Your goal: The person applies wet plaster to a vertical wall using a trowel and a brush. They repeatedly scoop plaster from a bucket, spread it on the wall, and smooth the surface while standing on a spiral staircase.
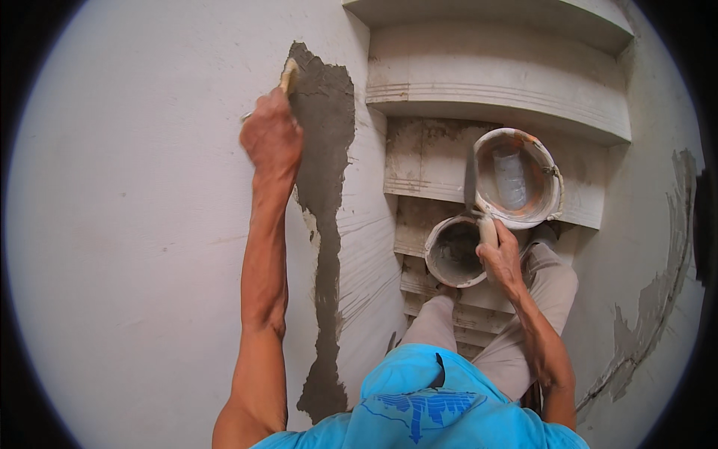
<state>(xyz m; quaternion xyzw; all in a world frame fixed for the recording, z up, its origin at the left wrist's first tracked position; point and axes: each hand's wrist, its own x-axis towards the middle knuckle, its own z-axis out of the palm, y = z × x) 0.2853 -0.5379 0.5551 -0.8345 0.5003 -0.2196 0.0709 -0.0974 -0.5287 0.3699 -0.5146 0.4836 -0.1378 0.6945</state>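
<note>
Fingers of L hand (pixel 271 133), head view, curled tight round pale tool (pixel 289 75); exact fingertip placement blurred, can't tell. Tool's at L edge of grey mortar patch (pixel 326 142), nr its top; patch runs down white wall (pixel 149 224) w/ ragged edges. R hand (pixel 502 262): fingers wrapped round pale handle of trowel (pixel 470 179), blade seen edge-on, just beside upper bucket (pixel 516 134) w/ clear bottle-like item (pixel 510 179) inside. Lower bucket (pixel 431 253), just left, has grey mix (pixel 458 251). Stairs (pixel 493 67) beyond.
</note>
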